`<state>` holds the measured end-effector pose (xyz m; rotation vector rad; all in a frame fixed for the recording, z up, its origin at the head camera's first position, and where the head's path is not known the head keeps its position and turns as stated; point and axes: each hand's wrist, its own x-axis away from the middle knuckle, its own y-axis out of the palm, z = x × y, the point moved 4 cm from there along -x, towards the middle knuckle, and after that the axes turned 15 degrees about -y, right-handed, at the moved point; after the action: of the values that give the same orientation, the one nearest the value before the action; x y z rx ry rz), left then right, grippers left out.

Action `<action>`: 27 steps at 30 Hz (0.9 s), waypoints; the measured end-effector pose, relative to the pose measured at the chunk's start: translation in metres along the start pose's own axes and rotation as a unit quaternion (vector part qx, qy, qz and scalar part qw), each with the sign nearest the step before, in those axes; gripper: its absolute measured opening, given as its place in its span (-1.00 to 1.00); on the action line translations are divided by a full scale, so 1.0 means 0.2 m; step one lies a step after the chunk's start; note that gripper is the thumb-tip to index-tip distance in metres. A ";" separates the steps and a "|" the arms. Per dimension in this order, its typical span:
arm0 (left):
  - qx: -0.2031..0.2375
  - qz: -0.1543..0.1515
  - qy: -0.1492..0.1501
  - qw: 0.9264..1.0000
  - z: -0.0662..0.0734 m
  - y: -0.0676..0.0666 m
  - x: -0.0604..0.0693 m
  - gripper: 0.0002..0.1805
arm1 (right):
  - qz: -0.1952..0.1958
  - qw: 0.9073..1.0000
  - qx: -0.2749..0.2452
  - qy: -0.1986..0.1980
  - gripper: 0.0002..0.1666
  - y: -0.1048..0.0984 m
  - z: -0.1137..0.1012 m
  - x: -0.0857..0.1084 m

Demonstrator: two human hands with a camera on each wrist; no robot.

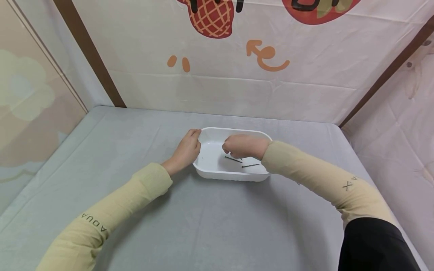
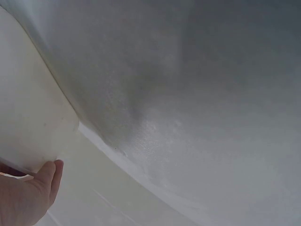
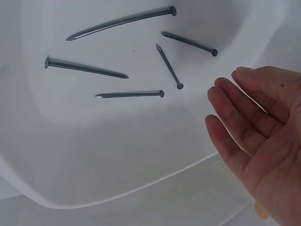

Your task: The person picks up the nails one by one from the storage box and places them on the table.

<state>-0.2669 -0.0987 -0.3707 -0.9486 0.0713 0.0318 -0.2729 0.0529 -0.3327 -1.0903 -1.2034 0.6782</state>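
Note:
A white plastic tray [image 1: 230, 175] with rounded corners sits on the table. At its left end, my left hand [image 1: 188, 148] pinches the rim between thumb and fingers; the left wrist view shows that hand [image 2: 35, 193] on the edge. Over the tray's right half hovers my right hand [image 1: 242, 145]. In the right wrist view its fingers [image 3: 230, 136] are loosely bent and hold nothing. Several steel nails lie spread on the tray floor, among them a long nail [image 3: 122, 22], a middling nail [image 3: 89, 69] and a short nail [image 3: 190, 44]. The right hand partly hides them from the head view.
Grey cloth covers the table [image 1: 203, 222]. A printed curtain [image 1: 152, 86] hangs behind it, with more fabric at both sides. Something small and dark [image 1: 298, 183] shows on the table beside the right sleeve, too small to tell.

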 end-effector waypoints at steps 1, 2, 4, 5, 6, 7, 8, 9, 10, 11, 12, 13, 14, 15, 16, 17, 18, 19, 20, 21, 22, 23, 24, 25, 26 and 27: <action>0.000 0.000 0.001 1.000 0.00 0.00 0.00 -0.52 | -0.003 1.000 -0.003 0.003 -0.73 0.00 0.00 0.00; 0.001 0.000 0.001 1.000 0.00 0.00 0.00 -0.52 | -0.005 1.000 -0.004 0.007 -0.74 0.01 0.00 -0.01; 0.001 0.001 0.000 1.000 0.00 0.00 0.00 -0.52 | -0.008 1.000 -0.008 0.016 -0.74 0.01 0.01 -0.02; 0.001 0.001 -0.001 1.000 0.00 0.00 0.00 -0.52 | -0.010 1.000 -0.010 0.019 -0.75 0.01 0.01 -0.02; 0.001 0.001 -0.002 1.000 0.00 0.00 0.00 -0.52 | -0.013 1.000 -0.014 0.023 -0.75 0.02 0.02 -0.02; 0.001 0.001 -0.002 1.000 0.00 0.00 0.00 -0.52 | -0.015 0.999 -0.015 0.026 -0.75 0.02 0.02 -0.03; 0.001 0.001 -0.002 1.000 0.00 0.00 0.00 -0.52 | -0.017 0.999 -0.017 0.030 -0.75 0.03 0.03 -0.03; 0.001 0.001 -0.002 1.000 0.00 0.00 0.00 -0.52 | -0.021 0.999 -0.017 0.031 -0.75 0.03 0.03 -0.04; 0.001 0.002 -0.002 1.000 0.00 0.00 0.00 -0.52 | -0.024 0.999 -0.016 0.033 -0.74 0.04 0.03 -0.04; 0.001 0.002 -0.001 1.000 0.00 0.00 0.00 -0.52 | -0.027 0.999 -0.015 0.034 -0.74 0.04 0.04 -0.05; 0.002 0.002 0.000 1.000 0.00 0.00 0.00 -0.52 | -0.030 0.999 -0.014 0.037 -0.73 0.05 0.04 -0.05; 0.002 0.002 0.001 1.000 0.00 0.00 0.00 -0.52 | -0.033 0.999 -0.011 0.036 -0.73 0.05 0.05 -0.06; 0.002 0.002 0.001 1.000 0.00 0.00 0.00 -0.52 | -0.038 0.999 -0.007 0.036 -0.73 0.06 0.05 -0.06; 0.002 0.002 0.001 1.000 0.00 0.00 0.00 -0.52 | -0.041 0.998 -0.007 0.038 -0.73 0.07 0.05 -0.07; 0.001 0.001 0.001 1.000 0.00 0.00 0.00 -0.52 | -0.044 0.998 -0.010 0.040 -0.73 0.07 0.06 -0.07; 0.000 0.001 0.001 1.000 0.00 0.00 0.00 -0.52 | -0.047 0.998 -0.015 0.044 -0.73 0.08 0.06 -0.08; -0.002 0.001 0.001 1.000 0.00 0.00 0.00 -0.52 | -0.048 0.997 -0.023 0.049 -0.73 0.09 0.07 -0.09; -0.003 0.002 0.000 1.000 0.00 0.00 0.00 -0.52 | -0.049 0.997 -0.028 0.053 -0.73 0.09 0.07 -0.09; -0.004 0.002 -0.001 1.000 0.00 0.00 0.00 -0.52 | -0.049 0.997 -0.034 0.057 -0.73 0.10 0.08 -0.10; -0.005 0.002 -0.001 1.000 0.00 0.00 -0.01 -0.52 | -0.047 0.996 -0.041 0.062 -0.74 0.10 0.08 -0.10; -0.005 0.002 -0.001 1.000 0.00 0.00 -0.01 -0.52 | -0.047 0.996 -0.045 0.065 -0.76 0.11 0.08 -0.11; -0.004 0.003 0.000 1.000 0.00 0.00 -0.01 -0.52 | -0.045 0.996 -0.048 0.065 -0.79 0.11 0.08 -0.11; -0.002 0.002 0.000 1.000 0.00 0.00 0.00 -0.52 | -0.044 0.996 -0.048 0.064 -0.81 0.12 0.08 -0.12; 0.001 0.003 0.001 1.000 0.00 0.00 0.00 -0.52 | -0.044 0.996 -0.046 0.061 -0.82 0.12 0.08 -0.12; 0.005 0.004 0.003 1.000 0.00 0.00 0.00 -0.52 | -0.042 0.996 -0.046 0.057 -0.82 0.12 0.08 -0.12; 0.008 0.005 0.004 1.000 0.00 0.00 0.00 -0.52 | -0.041 0.997 -0.046 0.055 -0.79 0.13 0.09 -0.13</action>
<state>-0.2669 -0.0988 -0.3706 -0.9333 0.0831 0.0366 -0.2929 0.0446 -0.3659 -1.1338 -1.1860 0.4981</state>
